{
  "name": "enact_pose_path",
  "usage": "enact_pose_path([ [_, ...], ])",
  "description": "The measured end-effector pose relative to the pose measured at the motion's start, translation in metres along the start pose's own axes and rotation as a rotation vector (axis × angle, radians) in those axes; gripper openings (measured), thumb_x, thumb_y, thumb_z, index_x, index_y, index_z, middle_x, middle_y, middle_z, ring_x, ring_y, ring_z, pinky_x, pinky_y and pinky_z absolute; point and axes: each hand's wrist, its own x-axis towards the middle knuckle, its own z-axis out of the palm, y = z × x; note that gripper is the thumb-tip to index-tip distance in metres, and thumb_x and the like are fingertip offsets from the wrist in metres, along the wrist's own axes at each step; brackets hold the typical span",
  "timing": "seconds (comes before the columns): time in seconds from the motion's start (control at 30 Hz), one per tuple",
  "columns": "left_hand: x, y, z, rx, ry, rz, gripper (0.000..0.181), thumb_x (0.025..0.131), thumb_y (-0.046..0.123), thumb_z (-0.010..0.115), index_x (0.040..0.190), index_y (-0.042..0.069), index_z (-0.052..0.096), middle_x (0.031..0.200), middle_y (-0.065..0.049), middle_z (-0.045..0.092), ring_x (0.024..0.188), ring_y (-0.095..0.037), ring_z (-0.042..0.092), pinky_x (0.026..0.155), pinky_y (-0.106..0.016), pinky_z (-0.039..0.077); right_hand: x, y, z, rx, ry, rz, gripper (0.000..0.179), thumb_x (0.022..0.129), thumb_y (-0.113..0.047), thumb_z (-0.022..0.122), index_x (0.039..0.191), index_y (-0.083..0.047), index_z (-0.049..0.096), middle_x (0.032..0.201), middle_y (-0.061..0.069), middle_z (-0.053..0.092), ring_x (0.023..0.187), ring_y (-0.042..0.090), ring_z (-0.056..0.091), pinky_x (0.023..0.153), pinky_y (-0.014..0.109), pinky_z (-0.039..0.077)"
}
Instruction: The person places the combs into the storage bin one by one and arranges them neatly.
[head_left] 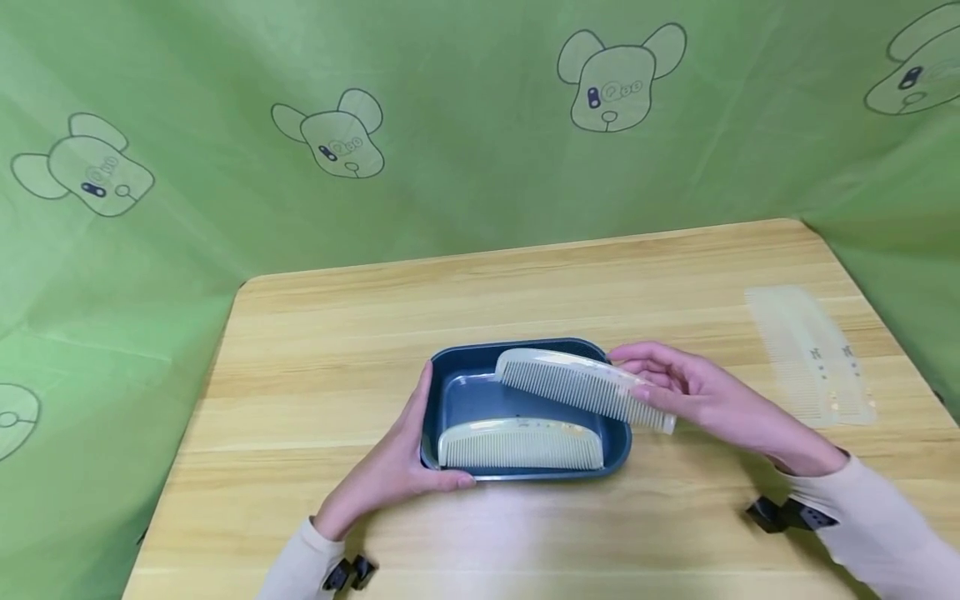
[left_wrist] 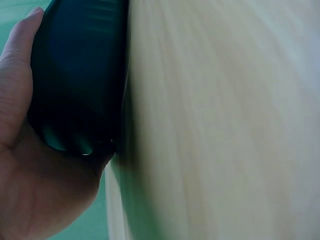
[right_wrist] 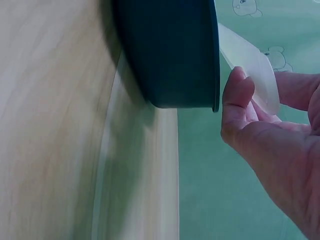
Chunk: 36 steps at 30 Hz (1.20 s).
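A dark blue rectangular box [head_left: 465, 392] sits on the table. My left hand [head_left: 397, 450] grips its left end, thumb along the front rim and fingers along the left wall; the left wrist view shows that hand [left_wrist: 45, 165] around the box's corner. Inside, along the front wall, lies a pale comb [head_left: 521, 446], teeth toward me. My right hand [head_left: 667, 383] pinches a second pale comb [head_left: 577, 383] by its right end, tilted over the box with its left end above the interior. In the right wrist view, thumb and fingers hold the comb [right_wrist: 257, 70] beside the rim.
Two overlapping translucent combs [head_left: 810, 358] lie on the right part of the wooden table [head_left: 337, 333]. Behind the table and along its sides hangs a green cloth [head_left: 465, 125] printed with cartoon heads.
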Motion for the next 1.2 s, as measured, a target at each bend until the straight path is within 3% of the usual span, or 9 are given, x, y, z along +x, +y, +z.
enact_pose_path([
  [0.17,-0.002,-0.002,0.001,0.014,-0.004,-0.006,0.153,0.077,0.042,0.102,0.175,0.028,-0.015,0.181,-0.015,-0.008,0.165,-0.03,0.003,0.128,-0.058,0.016,0.005,0.0,0.009,0.021,0.014,0.003,0.04,0.111,-0.003,0.063,0.15,0.002,0.057,0.132,0.017,0.071,0.116,0.02,0.072,0.094,0.029,0.061],
  [0.37,-0.002,-0.002,0.001,0.02,0.002,-0.008,0.153,0.077,0.043,0.102,0.174,0.029,-0.014,0.181,-0.016,-0.007,0.165,-0.03,0.003,0.128,-0.058,0.015,0.011,-0.004,0.017,0.014,0.008,0.023,0.036,0.109,-0.007,0.068,0.144,-0.001,0.065,0.133,0.014,0.074,0.118,0.018,0.073,0.095,0.028,0.061],
  [0.7,0.001,0.0,0.001,0.015,-0.005,-0.006,0.151,0.078,0.043,0.101,0.175,0.028,-0.014,0.182,-0.012,-0.008,0.165,-0.029,0.002,0.129,-0.059,0.015,0.018,-0.007,0.026,0.031,0.007,0.051,0.034,0.106,-0.008,0.073,0.139,-0.001,0.069,0.118,0.015,0.078,0.106,0.023,0.075,0.088,0.03,0.063],
  [1.0,0.003,-0.001,0.0,-0.007,-0.011,0.002,0.152,0.078,0.041,0.102,0.174,0.033,-0.016,0.182,-0.012,-0.008,0.165,-0.027,0.003,0.128,-0.058,0.016,0.026,-0.012,0.035,0.001,-0.04,0.05,0.029,0.105,-0.005,0.073,0.134,0.003,0.07,0.111,0.015,0.078,0.102,0.024,0.076,0.086,0.03,0.063],
  [1.2,0.001,-0.001,0.0,0.011,-0.003,-0.004,0.152,0.078,0.043,0.101,0.174,0.03,-0.015,0.182,-0.014,-0.007,0.165,-0.029,0.003,0.128,-0.058,0.016,0.035,-0.01,0.047,-0.052,-0.079,0.048,0.025,0.103,-0.002,0.075,0.128,0.002,0.072,0.106,0.01,0.077,0.098,0.021,0.075,0.082,0.029,0.063],
])
